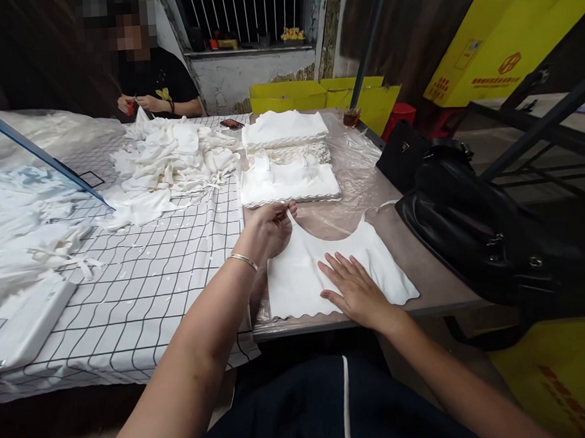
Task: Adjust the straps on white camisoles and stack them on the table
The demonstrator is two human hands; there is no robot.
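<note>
A white camisole (299,275) lies spread flat on the worktop (440,282), its scalloped hem toward 6 o'clock. At its 10 o'clock corner, the left hand (273,222) pinches one shoulder strap between narrowed fingertips. The right hand (355,291) rests palm down on the fabric, wide, its fingers slightly spread, holding nothing.

Taking the camisole as the dial's centre, a neat stack of folded white camisoles (290,182) sits near at 11 o'clock, with another folded stack (286,129) just behind it. A loose heap of white garments (172,154) lies at 10 o'clock, on a gridded cloth (177,287). Beyond, a co-worker (170,81) holds red-handled scissors (129,107). A black bag (468,227) rests at 3 o'clock.
</note>
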